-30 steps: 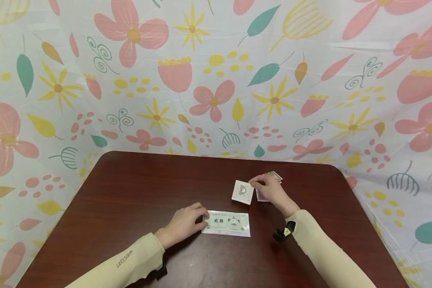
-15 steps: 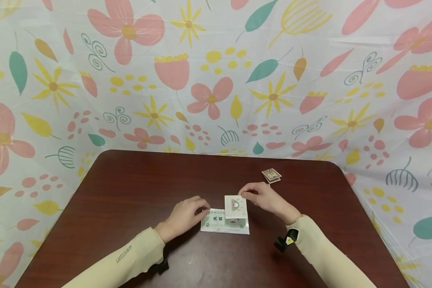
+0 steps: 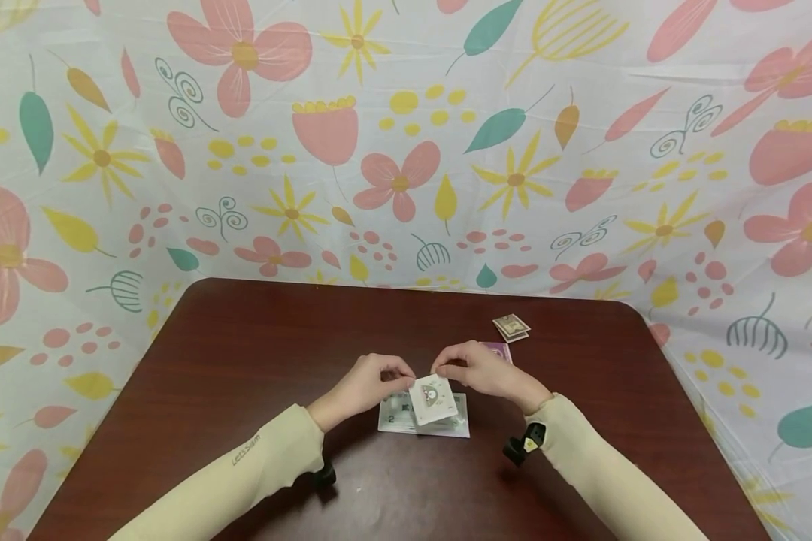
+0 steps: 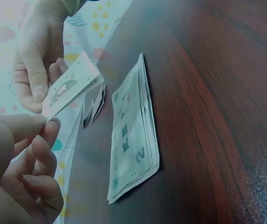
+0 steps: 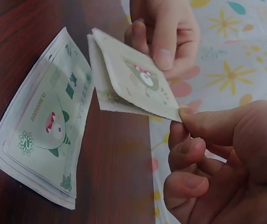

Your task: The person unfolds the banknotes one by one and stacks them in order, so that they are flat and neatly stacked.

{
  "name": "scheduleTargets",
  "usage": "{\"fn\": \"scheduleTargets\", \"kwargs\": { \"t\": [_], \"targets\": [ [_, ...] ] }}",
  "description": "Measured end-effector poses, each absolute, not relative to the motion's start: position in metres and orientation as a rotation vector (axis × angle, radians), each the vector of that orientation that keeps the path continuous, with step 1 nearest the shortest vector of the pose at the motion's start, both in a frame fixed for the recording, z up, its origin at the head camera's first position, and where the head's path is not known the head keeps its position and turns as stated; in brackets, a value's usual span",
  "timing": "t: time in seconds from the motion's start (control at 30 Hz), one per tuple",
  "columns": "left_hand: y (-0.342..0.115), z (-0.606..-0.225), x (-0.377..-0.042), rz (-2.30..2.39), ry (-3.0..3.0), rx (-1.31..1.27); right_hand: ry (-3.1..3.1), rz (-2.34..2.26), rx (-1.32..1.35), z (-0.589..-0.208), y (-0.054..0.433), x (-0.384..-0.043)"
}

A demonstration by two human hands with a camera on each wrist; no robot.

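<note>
A small folded play banknote with a cartoon face is held above the table by both hands. My left hand pinches one far corner between thumb and finger. At the other far corner, my right hand pinches it the same way. In the right wrist view the folded note has its two layers slightly apart at the free side. Below it lies a stack of flat greenish play banknotes, marked with a 2, partly covered by the folded note in the head view.
Beyond my right hand, a purple folded note shows partly on the table. A brownish folded note lies farther back to the right. The dark wooden table ends at a floral cloth behind.
My right hand has brought the folded note from the back right to over the stack. My left hand has left the stack's edge and taken hold of the folded note's left corner.
</note>
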State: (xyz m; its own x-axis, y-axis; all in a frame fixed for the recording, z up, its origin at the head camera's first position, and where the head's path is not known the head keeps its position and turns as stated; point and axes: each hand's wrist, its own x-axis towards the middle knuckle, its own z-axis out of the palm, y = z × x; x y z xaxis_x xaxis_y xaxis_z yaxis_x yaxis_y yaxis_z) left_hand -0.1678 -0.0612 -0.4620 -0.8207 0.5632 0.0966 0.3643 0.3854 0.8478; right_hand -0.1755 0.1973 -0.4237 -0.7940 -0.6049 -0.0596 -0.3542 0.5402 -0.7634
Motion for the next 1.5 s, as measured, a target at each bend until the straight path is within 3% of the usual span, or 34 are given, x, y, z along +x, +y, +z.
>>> {"fn": "scheduleTargets", "kwargs": {
  "t": [0.3, 0.5, 0.8, 1.27, 1.5],
  "targets": [
    [-0.06, -0.465, -0.166, 1.388, 2.389, 0.797, 2.48, -1.088, -0.804, -0.423, 0.192, -0.177],
    [-0.061, -0.47, -0.164, 1.484, 2.411, 0.762, 2.55, -1.152, -0.676, -0.427, 0.189, -0.175],
    [-0.059, -0.479, -0.163, 1.852, 2.452, 0.349, 2.785, -1.318, -0.415, -0.441, 0.191, -0.168],
    [-0.053, -0.485, -0.157, 1.988, 2.371, 0.165, 2.904, -1.252, -0.525, -0.442, 0.185, -0.159],
    [-0.049, -0.487, -0.153, 1.993, 2.293, 0.152, 2.937, -1.319, -0.431, -0.447, 0.182, -0.159]
  ]
}}
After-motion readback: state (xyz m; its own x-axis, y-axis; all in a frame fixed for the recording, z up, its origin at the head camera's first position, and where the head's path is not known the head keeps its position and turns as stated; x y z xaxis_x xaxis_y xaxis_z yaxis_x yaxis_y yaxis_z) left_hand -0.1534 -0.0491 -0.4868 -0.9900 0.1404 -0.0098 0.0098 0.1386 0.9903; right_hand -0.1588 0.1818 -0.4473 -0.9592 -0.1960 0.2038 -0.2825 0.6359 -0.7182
